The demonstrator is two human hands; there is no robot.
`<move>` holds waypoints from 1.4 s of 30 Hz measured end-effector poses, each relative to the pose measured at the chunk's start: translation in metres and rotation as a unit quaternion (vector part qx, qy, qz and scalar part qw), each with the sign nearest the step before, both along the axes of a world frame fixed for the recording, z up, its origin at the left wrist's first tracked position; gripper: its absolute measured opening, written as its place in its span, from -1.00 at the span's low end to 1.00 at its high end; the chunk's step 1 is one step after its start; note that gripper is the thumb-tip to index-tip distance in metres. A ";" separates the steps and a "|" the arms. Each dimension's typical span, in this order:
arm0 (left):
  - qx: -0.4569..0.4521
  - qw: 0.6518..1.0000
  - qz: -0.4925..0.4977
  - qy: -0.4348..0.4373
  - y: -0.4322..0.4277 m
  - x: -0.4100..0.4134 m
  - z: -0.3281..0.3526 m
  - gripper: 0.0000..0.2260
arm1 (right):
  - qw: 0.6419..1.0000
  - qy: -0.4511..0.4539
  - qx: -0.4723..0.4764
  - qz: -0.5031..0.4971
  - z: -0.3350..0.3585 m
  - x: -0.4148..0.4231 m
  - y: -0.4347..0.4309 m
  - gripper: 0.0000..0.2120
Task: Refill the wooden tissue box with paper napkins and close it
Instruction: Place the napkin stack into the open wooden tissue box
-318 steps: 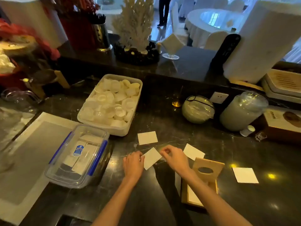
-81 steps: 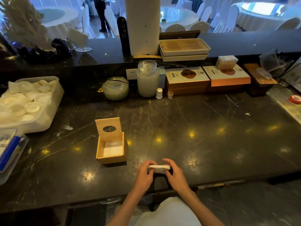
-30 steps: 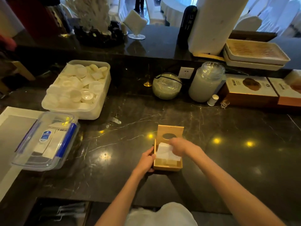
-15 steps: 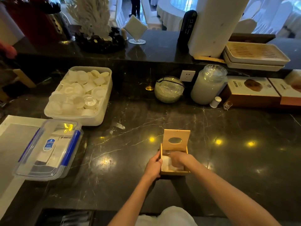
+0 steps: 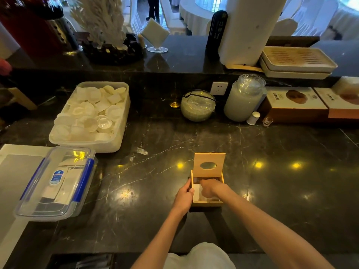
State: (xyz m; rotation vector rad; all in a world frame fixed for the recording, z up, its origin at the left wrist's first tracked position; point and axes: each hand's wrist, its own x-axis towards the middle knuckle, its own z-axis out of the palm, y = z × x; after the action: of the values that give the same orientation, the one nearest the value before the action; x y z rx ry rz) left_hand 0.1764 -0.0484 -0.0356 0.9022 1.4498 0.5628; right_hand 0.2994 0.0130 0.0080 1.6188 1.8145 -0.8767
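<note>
A small wooden tissue box (image 5: 206, 204) stands on the dark marble counter, its hinged lid (image 5: 209, 164) upright with an oval slot. White paper napkins (image 5: 197, 193) lie inside the box. My left hand (image 5: 184, 197) grips the box's left wall. My right hand (image 5: 209, 188) reaches down into the box with its fingers curled on the napkins, hiding most of them.
A white tub of small white cups (image 5: 91, 115) and a clear lidded container with blue clips (image 5: 56, 183) sit to the left. At the back stand a round glass bowl (image 5: 198, 105), a tall lidded jar (image 5: 243, 98) and cardboard boxes (image 5: 293, 103).
The stack of napkins went from above the box down into it. My right hand has sunk deeper inside, and my left hand stays on the box's left wall.
</note>
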 end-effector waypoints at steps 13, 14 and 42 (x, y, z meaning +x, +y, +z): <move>0.026 1.000 -0.005 0.006 -0.002 0.001 0.009 -0.57 | 1.000 0.021 -0.009 0.013 0.002 0.001 -0.004 -0.54; 0.027 1.000 -0.003 0.004 -0.002 0.001 0.009 -0.56 | 0.999 0.028 -0.018 0.014 0.002 0.002 -0.004 -0.52; 0.028 0.999 -0.006 0.032 -0.004 0.007 -0.010 -0.55 | 0.997 0.010 0.063 0.032 0.004 0.006 -0.013 -0.48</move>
State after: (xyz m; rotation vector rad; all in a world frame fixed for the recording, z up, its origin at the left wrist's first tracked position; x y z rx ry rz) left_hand 0.1839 -0.0519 -0.0452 0.9797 1.4916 0.5722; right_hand 0.3058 -0.0004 0.0122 1.6244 1.9596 -0.7657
